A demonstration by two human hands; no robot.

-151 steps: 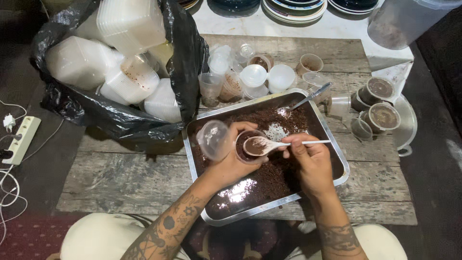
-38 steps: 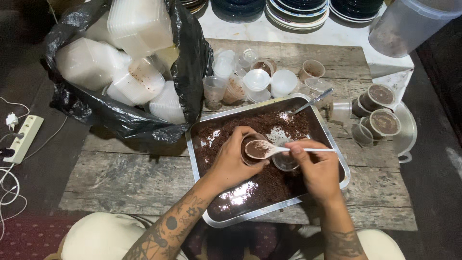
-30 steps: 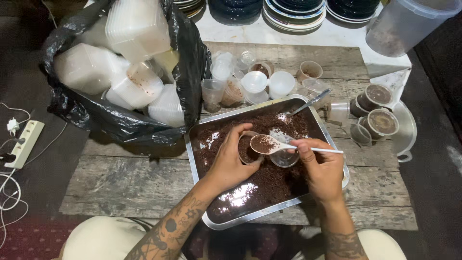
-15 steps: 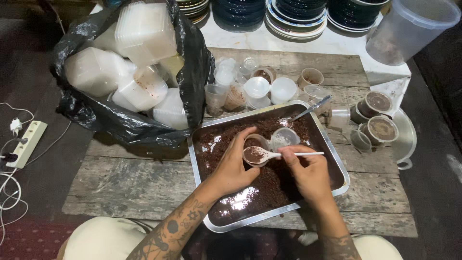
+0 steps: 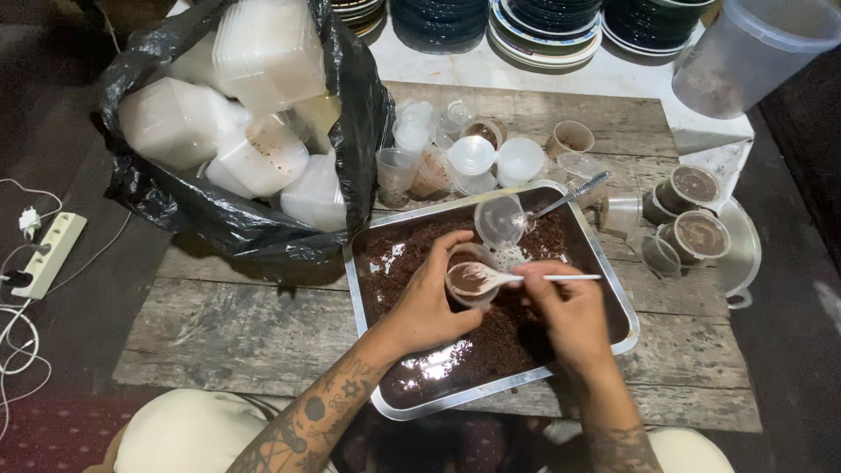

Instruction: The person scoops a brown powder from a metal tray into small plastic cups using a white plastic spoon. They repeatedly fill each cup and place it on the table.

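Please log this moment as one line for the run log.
left hand: holds small clear plastic cup | right hand: white plastic spoon over cup | below: metal tray

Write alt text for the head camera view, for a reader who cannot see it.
Over a metal tray of dark brown crumbly mix, the left hand holds a small plastic cup while the right hand holds a white spoon of mix over it. Around it on the wooden table: more cups and a black bag of containers.
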